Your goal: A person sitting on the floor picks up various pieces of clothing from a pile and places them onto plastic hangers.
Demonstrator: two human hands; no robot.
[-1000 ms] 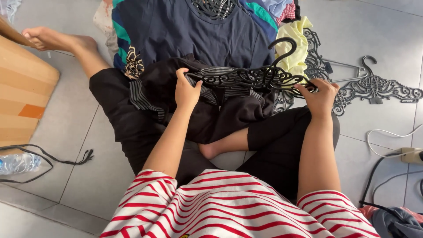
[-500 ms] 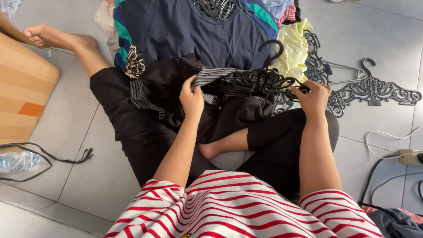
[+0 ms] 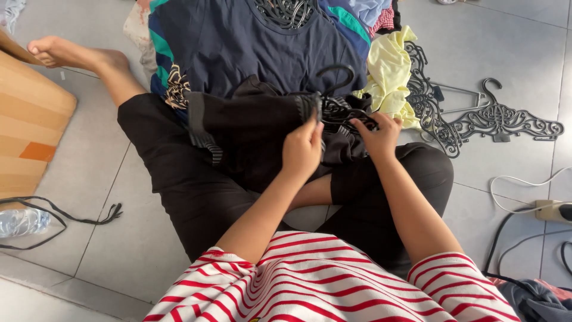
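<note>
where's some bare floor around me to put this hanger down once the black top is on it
Bare tile lies at the right, between the ornate hangers and the white cable, and at the left between your leg and the black cord. It is crowded straight ahead, where the clothes pile fills the floor beyond your left hand and right hand.

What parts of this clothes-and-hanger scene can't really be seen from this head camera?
- Black hanger: only its hook and some ornate bar show; the dark garment covers the rest.
- Left hand fingers: tips buried in cloth.
- Right hand: fingertips hidden among hanger and fabric.
- Water bottle: cut off by the left edge.
- Clothes pile: top cut off by the upper edge.
</note>
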